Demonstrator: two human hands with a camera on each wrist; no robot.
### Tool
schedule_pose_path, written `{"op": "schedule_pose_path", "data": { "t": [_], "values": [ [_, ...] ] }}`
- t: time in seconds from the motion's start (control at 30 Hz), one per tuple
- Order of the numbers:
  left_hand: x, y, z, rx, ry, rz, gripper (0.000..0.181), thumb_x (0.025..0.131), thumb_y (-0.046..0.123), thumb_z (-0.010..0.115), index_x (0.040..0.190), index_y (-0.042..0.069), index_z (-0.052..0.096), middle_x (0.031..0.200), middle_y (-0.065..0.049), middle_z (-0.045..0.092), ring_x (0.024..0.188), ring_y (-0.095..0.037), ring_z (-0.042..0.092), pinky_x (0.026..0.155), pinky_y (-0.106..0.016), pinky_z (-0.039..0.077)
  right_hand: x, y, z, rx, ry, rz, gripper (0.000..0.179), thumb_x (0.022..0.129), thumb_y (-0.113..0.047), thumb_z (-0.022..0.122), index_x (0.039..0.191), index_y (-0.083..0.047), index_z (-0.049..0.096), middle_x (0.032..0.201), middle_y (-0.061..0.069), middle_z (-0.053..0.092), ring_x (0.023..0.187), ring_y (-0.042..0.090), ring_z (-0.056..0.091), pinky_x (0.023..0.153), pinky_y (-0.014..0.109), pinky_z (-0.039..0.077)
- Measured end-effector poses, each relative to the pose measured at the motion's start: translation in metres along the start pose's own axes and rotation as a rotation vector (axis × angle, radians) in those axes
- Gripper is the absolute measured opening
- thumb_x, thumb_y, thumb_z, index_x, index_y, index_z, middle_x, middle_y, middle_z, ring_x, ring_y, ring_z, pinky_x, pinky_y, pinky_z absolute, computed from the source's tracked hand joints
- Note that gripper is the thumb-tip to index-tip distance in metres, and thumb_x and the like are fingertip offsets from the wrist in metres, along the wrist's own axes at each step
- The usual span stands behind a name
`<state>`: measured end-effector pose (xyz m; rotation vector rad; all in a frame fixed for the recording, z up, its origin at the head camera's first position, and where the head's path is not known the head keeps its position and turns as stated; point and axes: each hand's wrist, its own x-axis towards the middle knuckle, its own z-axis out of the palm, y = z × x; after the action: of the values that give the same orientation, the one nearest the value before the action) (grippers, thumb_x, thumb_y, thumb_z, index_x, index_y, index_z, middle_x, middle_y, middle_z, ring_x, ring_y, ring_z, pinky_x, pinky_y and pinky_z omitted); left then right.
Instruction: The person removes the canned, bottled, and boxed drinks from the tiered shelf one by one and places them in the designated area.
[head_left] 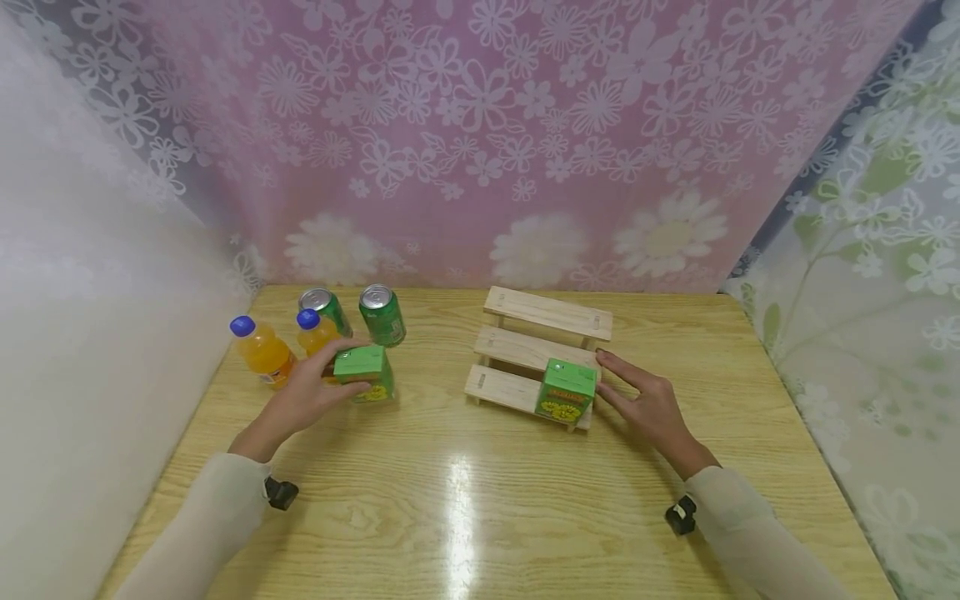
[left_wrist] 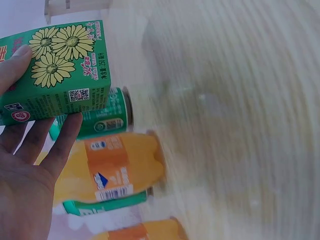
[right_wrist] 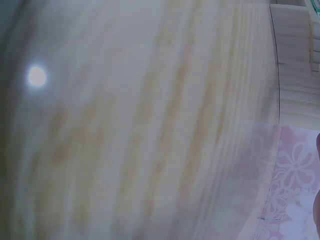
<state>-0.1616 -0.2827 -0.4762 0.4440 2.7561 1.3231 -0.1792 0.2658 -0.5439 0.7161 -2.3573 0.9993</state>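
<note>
My left hand (head_left: 303, 392) grips a green drink carton (head_left: 372, 379) with yellow flowers on it, at the left of the table. In the left wrist view the thumb lies across the carton's (left_wrist: 60, 65) printed face and fingers reach beneath it. A second green carton (head_left: 566, 400) stands on the lowest step of a three-step wooden rack (head_left: 502, 387), at its right end. My right hand (head_left: 652, 408) is at the rack's right end beside this carton, fingers extended; whether they touch the carton or the rack is hard to tell.
Two orange drink bottles with blue caps, one of them the outer bottle (head_left: 264, 354), stand left of the held carton. Behind are two green cans, including the right can (head_left: 382, 317). A floral curtain (head_left: 480, 167) borders the back of the wooden table (head_left: 390, 517).
</note>
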Motion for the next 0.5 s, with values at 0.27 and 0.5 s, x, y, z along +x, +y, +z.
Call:
{"op": "schedule_pose_path", "data": {
  "t": [0.27,0.5],
  "values": [
    [-0.017,-0.006,-0.007,0.064,0.033,0.001,0.065,0.097,0.025,0.085,0.154,0.013,0.055,0.138,-0.014,0.069,0.118,-0.032,0.069,0.105,-0.055,0.059,-0.001,0.001,0.000,-0.001,-0.007,0.024,0.063,0.082,0.007,0.090,0.141,-0.004,0.073,0.142,0.016,0.072,0.130,0.009,0.063,0.106,0.002,0.042],
    [-0.029,-0.018,-0.015,0.082,0.057,-0.036,0.063,0.099,0.031,0.084,0.153,0.019,0.056,0.136,-0.009,0.067,0.118,-0.027,0.067,0.102,-0.041,0.059,-0.002,0.002,0.001,-0.006,-0.010,0.026,0.064,0.082,0.007,0.090,0.142,-0.004,0.072,0.142,0.016,0.072,0.128,0.019,0.067,0.106,0.002,0.042]
  ]
}}
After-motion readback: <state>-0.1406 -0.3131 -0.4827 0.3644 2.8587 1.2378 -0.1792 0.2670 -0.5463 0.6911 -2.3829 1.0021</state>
